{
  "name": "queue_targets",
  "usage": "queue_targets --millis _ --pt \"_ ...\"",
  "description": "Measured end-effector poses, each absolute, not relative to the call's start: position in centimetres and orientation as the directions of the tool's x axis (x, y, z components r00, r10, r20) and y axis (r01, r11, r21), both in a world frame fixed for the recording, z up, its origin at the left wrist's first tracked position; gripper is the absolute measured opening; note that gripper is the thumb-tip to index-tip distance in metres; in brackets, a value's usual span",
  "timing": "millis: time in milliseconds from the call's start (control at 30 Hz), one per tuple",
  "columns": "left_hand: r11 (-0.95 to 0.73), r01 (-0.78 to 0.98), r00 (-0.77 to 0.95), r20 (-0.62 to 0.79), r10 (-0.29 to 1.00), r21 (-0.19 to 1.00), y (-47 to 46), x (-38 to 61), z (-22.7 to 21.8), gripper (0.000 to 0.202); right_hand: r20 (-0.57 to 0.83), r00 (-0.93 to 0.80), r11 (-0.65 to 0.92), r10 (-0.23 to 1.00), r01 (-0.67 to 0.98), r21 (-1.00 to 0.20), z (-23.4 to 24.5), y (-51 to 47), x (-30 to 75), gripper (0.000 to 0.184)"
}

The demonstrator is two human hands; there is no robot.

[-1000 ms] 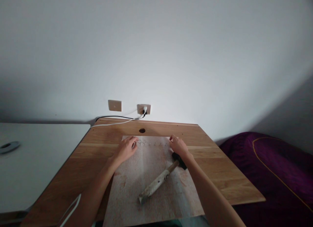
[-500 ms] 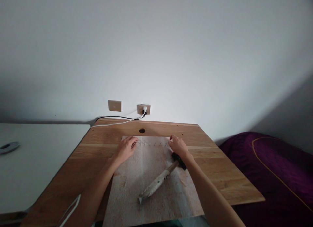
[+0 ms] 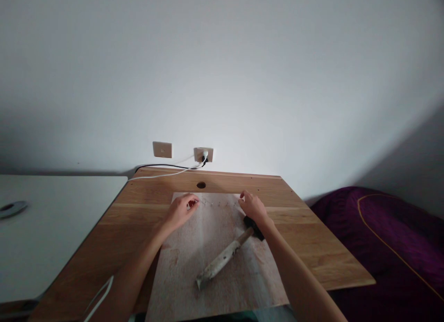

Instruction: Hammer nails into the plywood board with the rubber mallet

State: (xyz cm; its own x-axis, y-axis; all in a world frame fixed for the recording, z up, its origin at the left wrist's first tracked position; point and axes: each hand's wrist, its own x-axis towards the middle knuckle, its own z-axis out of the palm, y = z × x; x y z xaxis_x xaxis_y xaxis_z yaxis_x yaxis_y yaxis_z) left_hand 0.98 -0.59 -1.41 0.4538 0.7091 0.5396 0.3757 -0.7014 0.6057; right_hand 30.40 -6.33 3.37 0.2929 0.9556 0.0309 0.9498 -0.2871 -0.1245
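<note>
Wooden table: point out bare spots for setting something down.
The wooden table is bare between the right forearm and the purple fabric, and between the white tabletop and the left forearm. The board is bare between that forearm and the hammer. Crowded: its far edge, with a row of small nail-like pins between the left hand and right hand.

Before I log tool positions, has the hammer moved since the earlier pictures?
No: against the round hole in the tabletop, the hammer shows no visible shift.
</note>
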Motion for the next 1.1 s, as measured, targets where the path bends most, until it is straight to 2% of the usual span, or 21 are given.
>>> queue_targets --millis 133,333,567,767,933,1100 --pt "-0.695 0.352 0.496 0.505 0.706 0.627 -1.3 1.4 -1.3 0.011 0.036 0.293 -0.287 0.955 0.95 -0.124 3.6 -6.5 30.2 0.027" --pt "-0.707 0.387 0.558 0.46 0.691 0.592 -2.0 1.6 -1.1 0.011 0.044 0.296 -0.289 0.954 0.95 -0.12 3.9 -6.8 30.0 0.026" --pt "-0.696 0.484 0.431 0.547 0.718 0.531 -1.5 1.5 -1.2 0.014 0.078 0.309 -0.301 0.948 0.948 -0.098 4.4 -7.1 29.7 0.027" --pt "-0.658 0.537 0.397 0.53 0.75 0.529 -1.0 1.5 -1.9 0.02 0.109 0.289 -0.284 0.951 0.957 -0.065 4.7 -7.5 29.4 0.027" --pt "-0.647 0.528 0.418 0.495 0.762 0.551 -0.8 1.5 -2.5 0.023 0.119 0.211 -0.21 0.97 0.977 -0.026 5.8 -7.9 28.9 0.029" --pt "-0.63 0.542 0.408 0.482 0.776 0.556 -0.8 1.7 -2.6 0.021 0.101 -0.01 0.012 0.995 1.0 -0.022 6.6 -9.2 25.6 0.032"
